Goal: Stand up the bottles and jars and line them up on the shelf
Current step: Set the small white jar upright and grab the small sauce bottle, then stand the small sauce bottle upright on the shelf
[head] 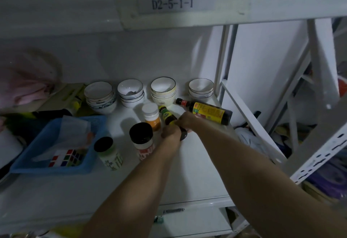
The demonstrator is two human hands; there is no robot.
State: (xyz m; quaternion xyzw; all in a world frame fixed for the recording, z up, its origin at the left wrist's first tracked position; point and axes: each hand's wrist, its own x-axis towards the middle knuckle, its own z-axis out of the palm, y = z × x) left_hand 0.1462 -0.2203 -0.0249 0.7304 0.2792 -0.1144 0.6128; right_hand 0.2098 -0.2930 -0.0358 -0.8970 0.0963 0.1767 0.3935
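Note:
Both hands grip a small dark bottle with a green label (167, 116), tilted on the white shelf (197, 164). My left hand (171, 133) wraps its lower part and my right hand (187, 122) holds it from the right. A large dark sauce bottle with a yellow label and red cap (208, 112) lies on its side behind my right hand. Three jars stand upright to the left: a white-lidded orange jar (151, 116), a black-lidded jar with a red label (142, 140) and a black-lidded pale jar (109, 153).
Several stacks of white bowls (131, 92) line the back of the shelf. A blue basket (56, 143) with a puzzle cube and paper sits at the left. A white upright and diagonal brace (249, 121) bound the shelf's right side.

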